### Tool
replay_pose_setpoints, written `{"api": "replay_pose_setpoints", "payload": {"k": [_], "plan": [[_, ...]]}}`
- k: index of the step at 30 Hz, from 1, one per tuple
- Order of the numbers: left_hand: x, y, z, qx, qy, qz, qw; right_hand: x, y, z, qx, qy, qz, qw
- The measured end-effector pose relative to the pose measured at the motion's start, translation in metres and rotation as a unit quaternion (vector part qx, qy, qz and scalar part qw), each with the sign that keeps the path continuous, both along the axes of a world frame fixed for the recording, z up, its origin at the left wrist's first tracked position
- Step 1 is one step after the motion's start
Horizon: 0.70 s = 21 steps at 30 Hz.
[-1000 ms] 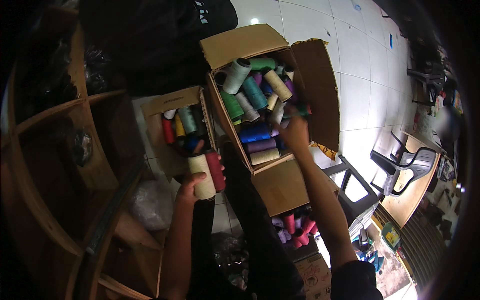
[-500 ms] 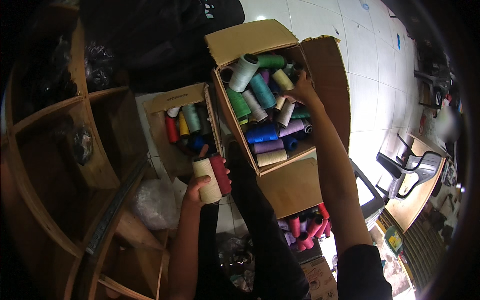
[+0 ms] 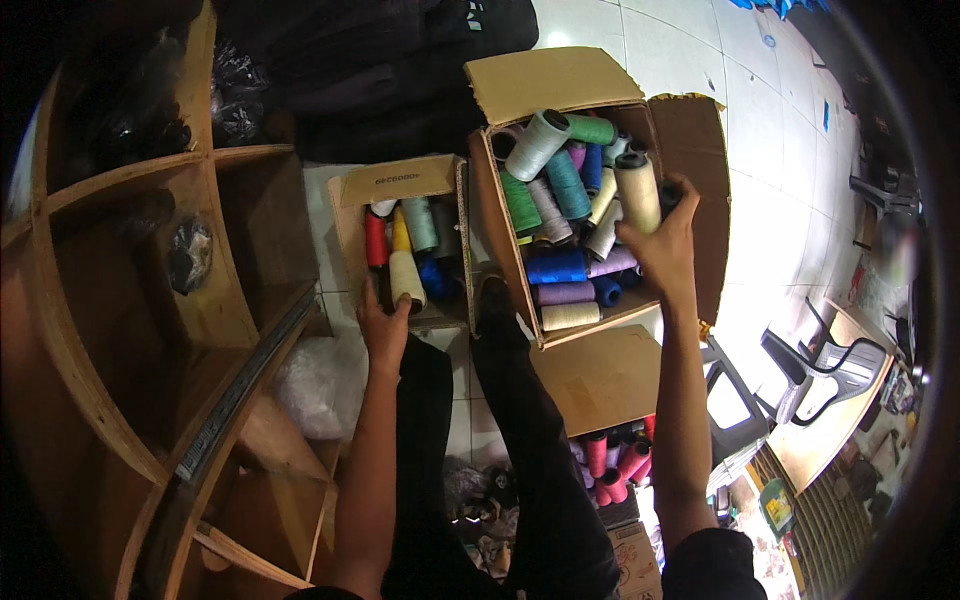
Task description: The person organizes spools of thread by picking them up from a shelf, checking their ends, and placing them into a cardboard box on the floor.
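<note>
Above the right side of the large cardboard box [image 3: 590, 338], my right hand [image 3: 668, 245] grips a cream thread spool [image 3: 637, 192] by its lower part, its dark top end up. My left hand [image 3: 385, 330] is at the near edge of the small cardboard box [image 3: 398, 182], thumb and forefinger spread. Its thumb lies by the end of another cream spool [image 3: 404, 275] inside that box. Red [image 3: 376, 240], yellow [image 3: 401, 232], pale green [image 3: 420, 225] and blue [image 3: 432, 278] spools lie around it. The large box holds several spools, among them white [image 3: 538, 143], teal [image 3: 568, 187] and blue [image 3: 555, 266] ones.
Wooden shelving [image 3: 130, 180] stands at the left. A clear plastic bag [image 3: 320, 385] lies beside it. Red and pink spools [image 3: 632, 460] fill another box below the large one. A black chair [image 3: 825, 375] is at the right. My legs are between the boxes.
My left hand has moved up to the small box; the cream spool now lies inside and the maroon one is out of sight. My right hand has raised a cream spool from the large box.
</note>
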State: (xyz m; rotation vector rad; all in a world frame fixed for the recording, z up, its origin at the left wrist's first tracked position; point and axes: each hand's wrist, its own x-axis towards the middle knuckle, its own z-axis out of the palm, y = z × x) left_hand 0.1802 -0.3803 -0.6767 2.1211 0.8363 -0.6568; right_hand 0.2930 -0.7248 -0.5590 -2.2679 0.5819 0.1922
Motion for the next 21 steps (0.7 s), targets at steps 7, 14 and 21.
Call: {"api": "replay_pose_setpoints", "payload": {"k": [7,14,21], "plan": [[-0.01,0.007,0.009,-0.033,0.033,0.014,0.999,-0.039,0.147,-0.018,0.308,0.136,0.09,0.937],[0.0,0.003,0.021,-0.007,0.026,0.004,1.0,-0.057,0.201,-0.069,0.191,0.184,-0.016,0.964],[0.003,-0.007,0.019,-0.006,-0.097,0.018,0.995,-0.097,0.067,-0.07,0.113,0.141,-0.025,0.983]]}}
